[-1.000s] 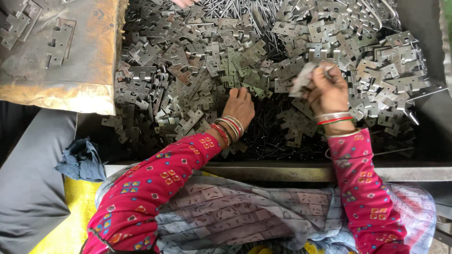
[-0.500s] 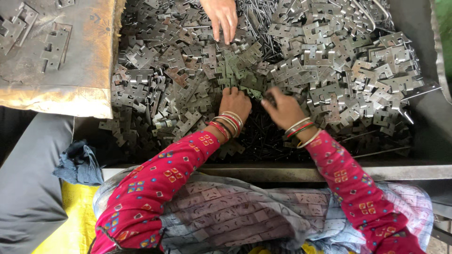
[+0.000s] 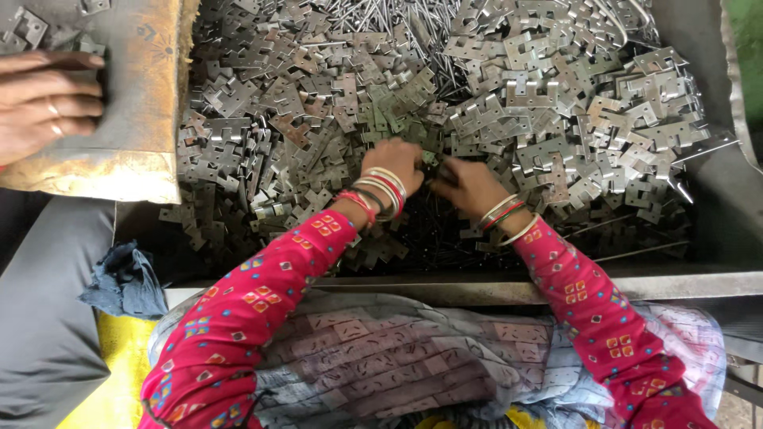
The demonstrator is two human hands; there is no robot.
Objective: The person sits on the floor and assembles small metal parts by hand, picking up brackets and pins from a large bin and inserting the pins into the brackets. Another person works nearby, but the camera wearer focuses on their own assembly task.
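Note:
A big heap of grey stamped metal hinge plates (image 3: 509, 103) fills a dark metal bin. My left hand (image 3: 395, 161), bangles on its wrist, rests knuckles-up on the heap's near middle, fingers curled down onto a plate. My right hand (image 3: 467, 184) sits just to its right, fingers pinched toward the left hand. Between the two hands a small hinge plate (image 3: 429, 158) shows, and both hands touch it. My fingertips are mostly hidden among the plates.
Another person's hand (image 3: 44, 99) lies on a rusty flat metal sheet (image 3: 143, 119) at the upper left, with a few plates on it. Thin steel rods (image 3: 397, 16) lie at the bin's far side. The bin's front rim (image 3: 652, 284) crosses below my wrists. A blue rag (image 3: 123, 278) lies at left.
My right hand came down from the right side of the heap to meet my left hand. The other person's hand left the top of the heap and now rests on the metal sheet.

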